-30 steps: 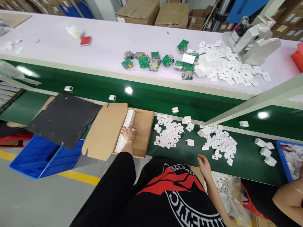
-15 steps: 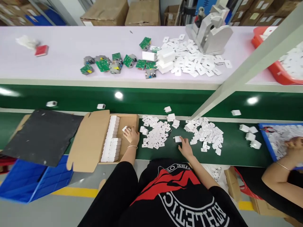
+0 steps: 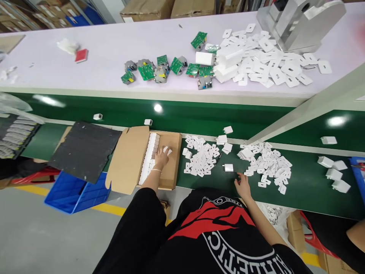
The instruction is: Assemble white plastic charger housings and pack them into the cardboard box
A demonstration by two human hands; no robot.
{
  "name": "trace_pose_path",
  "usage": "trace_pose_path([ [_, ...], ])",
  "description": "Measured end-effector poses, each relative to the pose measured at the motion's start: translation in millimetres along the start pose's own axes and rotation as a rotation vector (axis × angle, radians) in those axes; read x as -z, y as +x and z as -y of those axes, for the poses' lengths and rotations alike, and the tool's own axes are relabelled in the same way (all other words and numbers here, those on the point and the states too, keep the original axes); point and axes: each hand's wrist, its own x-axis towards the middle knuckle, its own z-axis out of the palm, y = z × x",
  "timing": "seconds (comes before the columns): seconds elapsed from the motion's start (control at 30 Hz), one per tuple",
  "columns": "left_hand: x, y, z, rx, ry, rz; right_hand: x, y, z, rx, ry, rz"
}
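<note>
My left hand (image 3: 161, 159) is over an open cardboard box (image 3: 172, 171), with its fingers closed on a white charger housing (image 3: 168, 150). Under and beside that hand, rows of white housings (image 3: 153, 144) fill the box's left side. My right hand (image 3: 243, 185) rests near the front of the green bench, fingers loosely apart and holding nothing. Just left of its fingertips, not touching them, lies a white plug charger (image 3: 228, 168). Small white cover plates lie in a left pile (image 3: 201, 156) and a right pile (image 3: 269, 164), on either side of this charger.
Several chargers (image 3: 333, 174) sit at the right, near a blue tray (image 3: 359, 179). Green circuit boards (image 3: 146, 72), more white plates (image 3: 265, 61) and a metal fixture (image 3: 302, 26) occupy the upper shelf. A slanted post (image 3: 285, 123) stands at right. A black sheet (image 3: 85, 152) lies left.
My left hand has moved left over the rows in the box, still with a housing. My right hand has let go of the plug charger and drawn back. The camera view has shifted.
</note>
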Motion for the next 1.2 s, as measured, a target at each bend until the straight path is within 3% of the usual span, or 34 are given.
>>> trace_pose_path([
  [0.13,-1,31,3,-0.1,0.001,0.105,-7,-11,-2,-0.051,0.024,-0.013],
  [0.3,6,46,25,-0.032,0.003,0.11,-15,-20,-2,-0.095,0.054,-0.045],
  [0.53,5,6,54,0.142,0.083,-0.092,-36,-19,-5,-0.161,0.142,-0.12],
  [0.7,-3,-15,66,0.174,0.111,-0.131,-42,-15,-11,-0.194,0.19,-0.144],
  [0.93,-2,-1,68,0.002,0.139,-0.062,-31,-15,-27,-0.246,0.208,-0.155],
  [1.2,2,23,76,-0.279,0.177,0.134,-13,-21,-42,-0.3,0.19,-0.127],
])
